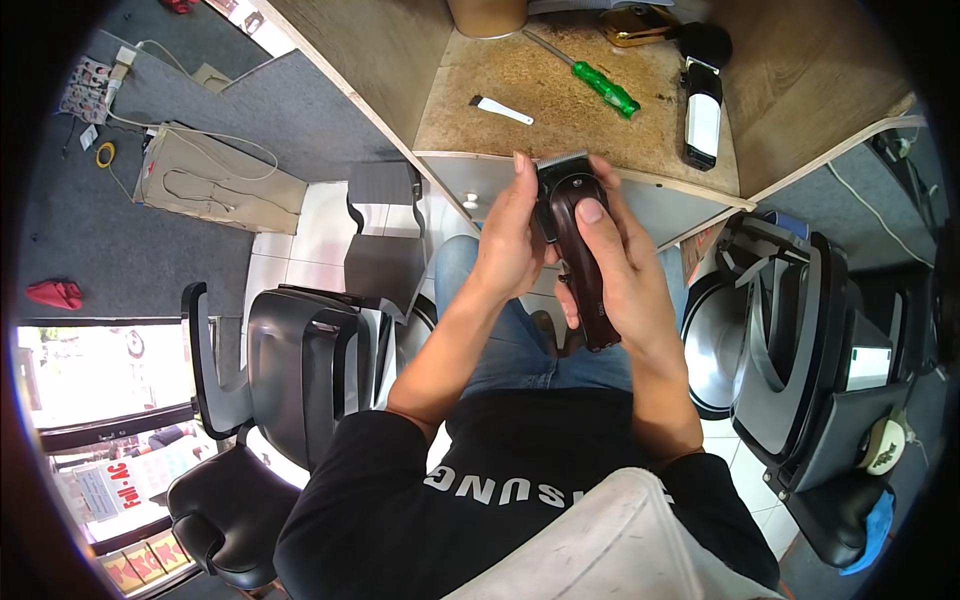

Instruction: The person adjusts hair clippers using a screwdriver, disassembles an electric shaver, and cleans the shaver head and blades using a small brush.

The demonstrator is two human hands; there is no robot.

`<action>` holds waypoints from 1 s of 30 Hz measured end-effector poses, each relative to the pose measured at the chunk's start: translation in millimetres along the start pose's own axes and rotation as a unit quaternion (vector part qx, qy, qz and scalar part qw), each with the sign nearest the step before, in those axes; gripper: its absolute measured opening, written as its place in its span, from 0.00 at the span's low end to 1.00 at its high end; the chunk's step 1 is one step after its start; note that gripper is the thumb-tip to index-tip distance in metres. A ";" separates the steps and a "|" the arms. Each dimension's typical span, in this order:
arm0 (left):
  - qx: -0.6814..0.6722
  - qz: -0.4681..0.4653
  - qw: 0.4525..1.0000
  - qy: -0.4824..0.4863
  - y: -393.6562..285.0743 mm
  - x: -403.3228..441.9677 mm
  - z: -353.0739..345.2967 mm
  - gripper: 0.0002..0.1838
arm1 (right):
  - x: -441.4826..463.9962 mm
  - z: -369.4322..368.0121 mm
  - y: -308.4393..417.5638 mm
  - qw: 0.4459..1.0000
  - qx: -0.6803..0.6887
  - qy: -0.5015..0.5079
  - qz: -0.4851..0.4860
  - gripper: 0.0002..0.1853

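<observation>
A dark brown hair clipper [587, 268] is held over my lap, blade end towards the shelf. My right hand [632, 275] wraps round its body, with the thumb lying along the top. At the head end, my left hand [508, 232] grips the clipper from the left. Its thumb is up beside the toothed blade [562, 160], and its other fingers are partly hidden under the clipper. Just beyond, on the worn wooden shelf [455, 125], lie a small white brush [503, 110], a green-handled screwdriver [607, 88] and a white-and-black clipper [702, 115].
Black barber chairs stand on the left [300, 370] and right [800, 340]. A cardboard box [220, 185] with cables sits at the upper left. A gold-coloured clipper [637, 25] and a brown round container [487, 15] are at the shelf's back. Wooden side panels flank the shelf.
</observation>
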State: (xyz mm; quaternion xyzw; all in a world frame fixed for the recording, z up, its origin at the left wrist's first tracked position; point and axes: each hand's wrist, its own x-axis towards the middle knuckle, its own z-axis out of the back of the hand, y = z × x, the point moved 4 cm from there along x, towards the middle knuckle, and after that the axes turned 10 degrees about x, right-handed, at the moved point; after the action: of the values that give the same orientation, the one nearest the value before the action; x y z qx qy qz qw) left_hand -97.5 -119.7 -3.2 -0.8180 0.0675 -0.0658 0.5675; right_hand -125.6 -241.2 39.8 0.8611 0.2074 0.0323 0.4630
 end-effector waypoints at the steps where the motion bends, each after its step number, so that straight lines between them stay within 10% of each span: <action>1: 0.017 -0.011 1.000 0.013 -1.9 0.0 0.0 0.47 | -1.2 -0.3 1.2 1.000 -0.009 0.007 0.006 0.34; 24: -0.206 -0.029 0.978 0.010 -9.1 -17.7 -22.3 0.46 | -13.7 -12.0 -5.7 0.998 0.046 0.046 0.002 0.28; 30: -0.023 0.007 1.000 0.010 -7.3 -10.0 -0.6 0.43 | -7.4 -6.8 -5.5 0.997 -0.041 -0.009 0.062 0.28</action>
State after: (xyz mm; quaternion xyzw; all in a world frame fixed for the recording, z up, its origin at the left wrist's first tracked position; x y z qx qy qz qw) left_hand -107.2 -115.9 3.6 -0.8295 0.0803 -0.0679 0.5485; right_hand -135.8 -236.2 40.2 0.8531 0.1477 0.0617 0.4966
